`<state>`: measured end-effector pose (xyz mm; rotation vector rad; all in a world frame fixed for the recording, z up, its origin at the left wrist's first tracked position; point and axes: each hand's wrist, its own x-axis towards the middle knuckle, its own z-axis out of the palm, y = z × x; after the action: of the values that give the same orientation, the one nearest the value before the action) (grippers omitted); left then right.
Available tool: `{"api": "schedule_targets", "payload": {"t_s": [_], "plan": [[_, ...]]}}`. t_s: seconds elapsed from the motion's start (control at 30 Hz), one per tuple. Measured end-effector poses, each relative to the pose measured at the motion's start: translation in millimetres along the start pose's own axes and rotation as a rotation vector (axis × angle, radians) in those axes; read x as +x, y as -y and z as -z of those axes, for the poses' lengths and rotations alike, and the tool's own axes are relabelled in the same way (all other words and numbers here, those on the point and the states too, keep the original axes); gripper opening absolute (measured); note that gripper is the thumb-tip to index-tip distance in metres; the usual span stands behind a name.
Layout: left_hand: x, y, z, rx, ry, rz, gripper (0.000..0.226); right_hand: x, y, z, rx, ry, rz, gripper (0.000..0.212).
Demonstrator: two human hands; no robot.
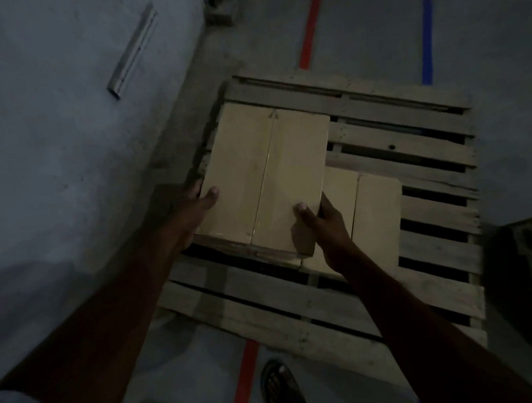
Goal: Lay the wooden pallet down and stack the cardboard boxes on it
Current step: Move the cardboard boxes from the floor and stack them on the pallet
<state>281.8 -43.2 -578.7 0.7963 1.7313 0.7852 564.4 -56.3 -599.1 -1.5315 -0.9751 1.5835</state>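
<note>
The wooden pallet (413,159) lies flat on the grey floor, its slats running left to right. A taped cardboard box (266,176) is over the pallet's left part, held between both hands. My left hand (192,203) grips its left side with the thumb on top. My right hand (323,222) grips its near right corner, thumb on the lid. A second cardboard box (376,215) rests on the pallet to the right, lower, partly hidden by the held box and my right hand. I cannot tell whether the held box touches anything beneath it.
A pale wall (66,152) with a metal bar (134,50) rises close on the left. Red tape (310,25) and blue tape (426,32) mark the floor beyond the pallet. My sandalled foot (282,389) stands at the pallet's near edge. A dark object (527,265) sits at right.
</note>
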Motion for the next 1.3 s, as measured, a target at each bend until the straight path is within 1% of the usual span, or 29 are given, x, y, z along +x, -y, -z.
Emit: {"api": "schedule_targets", "payload": {"t_s": [0.03,0.13,0.17,0.27,0.37,0.53,0.67,0.83,0.93,0.97,1.0,1.03,1.1,1.13,1.17,1.2,1.3], "plan": [[7.7,7.0,1.6,0.007,0.005,-0.003,0.059,0.8,-4.1,-1.9,0.001,-0.011,-0.01,0.07],[5.9,6.7,-4.6,0.028,0.035,-0.017,0.043,0.6,-15.5,-3.3,0.001,-0.035,-0.022,0.073],[7.0,8.9,-6.8,0.033,0.042,-0.024,0.042,-0.2,-17.6,-3.7,-0.009,-0.037,-0.026,0.074],[7.2,18.0,-6.7,0.065,0.044,-0.032,0.044,-0.9,-20.2,-6.3,-0.038,-0.022,-0.03,0.076],[5.4,18.8,-3.7,0.044,0.039,-0.029,0.046,0.4,-19.8,-9.2,-0.061,-0.02,-0.021,0.079],[8.5,13.2,-8.3,0.032,0.048,-0.028,0.044,3.1,-22.8,-8.2,-0.052,-0.033,-0.014,0.072],[12.4,14.5,-7.7,0.019,0.067,-0.052,0.043,4.3,-20.3,-7.6,-0.048,-0.045,-0.011,0.078],[13.5,15.4,-4.8,-0.005,0.054,-0.001,0.049,3.4,-17.9,-9.4,-0.051,-0.057,-0.044,0.08],[6.4,10.0,-6.5,0.018,0.081,-0.028,0.051,2.0,-14.3,-9.7,-0.1,-0.058,-0.043,0.072],[1.1,7.6,-10.8,0.078,0.081,-0.037,0.054,0.1,-13.5,-12.8,-0.146,-0.054,-0.052,0.071],[-2.6,6.3,-16.3,0.205,0.035,-0.051,0.057,-2.8,-12.9,-16.9,-0.252,-0.068,-0.04,0.073],[-6.7,7.1,-20.9,0.39,-0.047,-0.089,0.06,-5.9,-13.7,-21.9,-0.435,-0.097,0.018,0.074],[-11.4,16.5,-29.8,0.822,-0.187,-0.27,0.061,-14.0,-20.1,-34.8,-0.825,-0.181,0.269,0.066],[-13.1,23.1,-33.7,0.989,-0.215,-0.353,0.062,-14.4,-24.4,-38.1,-0.95,-0.186,0.382,0.062],[-15.1,28.8,-38.8,1.085,-0.215,-0.417,0.064,-13.0,-26.7,-39.1,-1.013,-0.174,0.44,0.06],[-20.2,31.6,-45.0,1.135,-0.2,-0.443,0.066,-12.4,-26.9,-38.7,-1.054,-0.15,0.456,0.059],[-29.0,35.1,-64.5,1.172,-0.228,-0.472,0.071,-13.4,-23.7,-36.0,-1.141,-0.088,0.435,0.064]]}}
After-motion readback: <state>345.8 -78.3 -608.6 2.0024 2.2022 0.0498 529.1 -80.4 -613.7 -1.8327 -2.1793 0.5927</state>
